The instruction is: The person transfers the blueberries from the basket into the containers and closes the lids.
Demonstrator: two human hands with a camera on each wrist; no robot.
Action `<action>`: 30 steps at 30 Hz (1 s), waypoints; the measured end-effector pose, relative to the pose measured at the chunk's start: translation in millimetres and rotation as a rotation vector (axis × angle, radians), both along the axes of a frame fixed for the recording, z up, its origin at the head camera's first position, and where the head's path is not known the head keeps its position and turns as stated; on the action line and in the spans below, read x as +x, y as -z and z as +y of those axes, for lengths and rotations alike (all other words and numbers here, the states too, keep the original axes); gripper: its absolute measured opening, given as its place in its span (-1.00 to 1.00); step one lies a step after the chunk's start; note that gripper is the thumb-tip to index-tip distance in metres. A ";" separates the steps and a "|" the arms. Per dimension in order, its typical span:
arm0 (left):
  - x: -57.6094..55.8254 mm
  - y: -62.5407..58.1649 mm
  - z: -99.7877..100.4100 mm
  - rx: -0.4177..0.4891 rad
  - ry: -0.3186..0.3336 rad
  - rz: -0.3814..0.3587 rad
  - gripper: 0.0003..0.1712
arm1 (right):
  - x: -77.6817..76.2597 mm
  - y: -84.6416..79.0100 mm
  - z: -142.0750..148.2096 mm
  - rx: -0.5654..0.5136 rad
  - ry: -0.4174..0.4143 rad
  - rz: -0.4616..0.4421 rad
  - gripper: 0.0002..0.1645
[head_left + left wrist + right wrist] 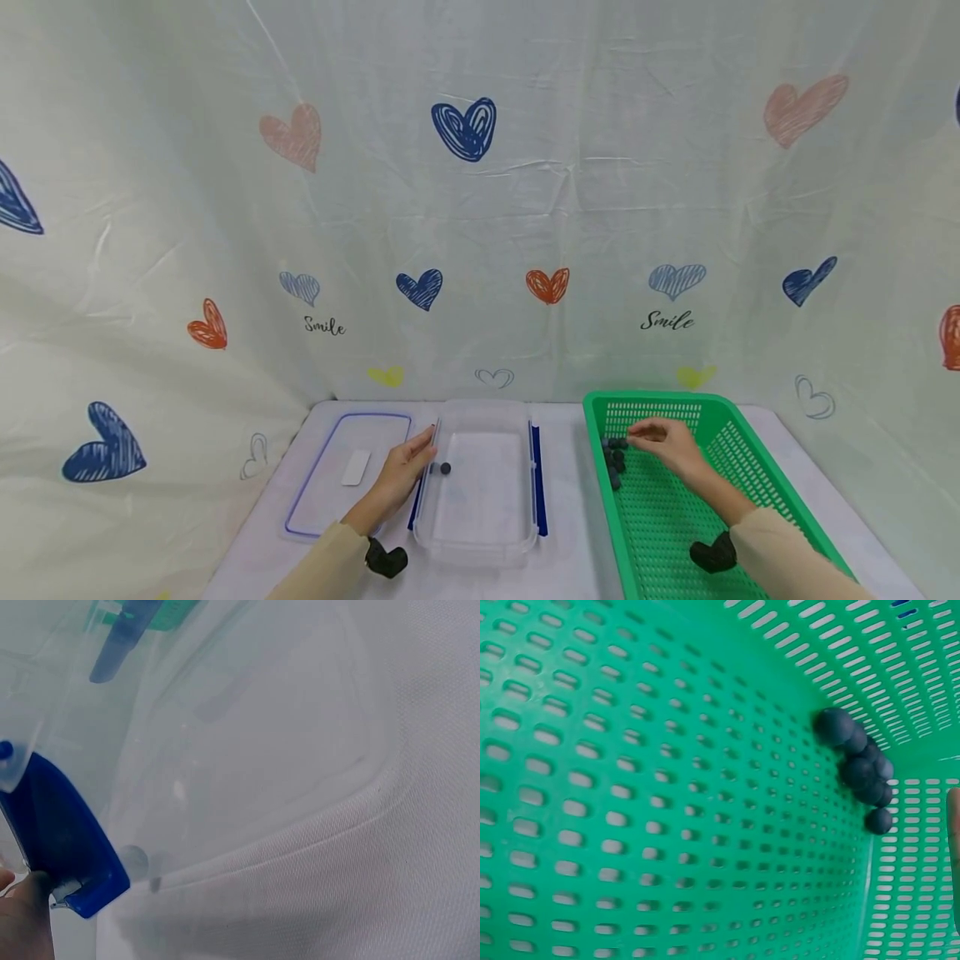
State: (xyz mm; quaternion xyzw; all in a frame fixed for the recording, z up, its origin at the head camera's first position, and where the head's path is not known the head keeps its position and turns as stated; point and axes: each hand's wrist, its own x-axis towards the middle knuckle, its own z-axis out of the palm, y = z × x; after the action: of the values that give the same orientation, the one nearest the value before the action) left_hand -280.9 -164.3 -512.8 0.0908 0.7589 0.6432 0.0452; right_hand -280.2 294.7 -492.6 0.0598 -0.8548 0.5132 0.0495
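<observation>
In the head view, my left hand (405,471) holds the left side of a clear plastic container (483,550), its digits at the rim. The left wrist view shows a digit against the blue latch (67,832). One blueberry (446,468) lies inside the container near its left wall. My right hand (667,446) is inside the green basket (660,533), loosely bent, fingertips just beside a cluster of blueberries (862,765) in the corner. No berry shows between those fingertips. Only a finger's edge (955,847) appears in the right wrist view.
A clear lid (322,500) with a blue rim lies left of the container, a white rectangle (356,467) on it. Another blue latch (539,483) hangs at the container's right side. A heart-patterned curtain (480,217) stands behind the white table (566,533).
</observation>
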 end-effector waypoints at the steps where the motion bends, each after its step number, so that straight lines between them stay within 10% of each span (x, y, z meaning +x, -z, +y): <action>1: 0.1 0.1 -0.4 0.004 0.001 0.003 -0.38 | -0.1 1.3 0.0 0.004 0.002 0.000 -0.64; 30: -3.0 5.1 -1.8 0.054 0.026 -0.013 -0.37 | 4.4 41.5 -4.7 0.097 0.048 -0.015 -0.79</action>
State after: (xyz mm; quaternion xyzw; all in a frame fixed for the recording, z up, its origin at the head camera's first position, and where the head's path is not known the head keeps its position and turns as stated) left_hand -283.9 -166.1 -517.9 0.0977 0.7398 0.6633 0.0561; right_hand -275.8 290.0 -534.1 0.0377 -0.8802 0.4701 0.0525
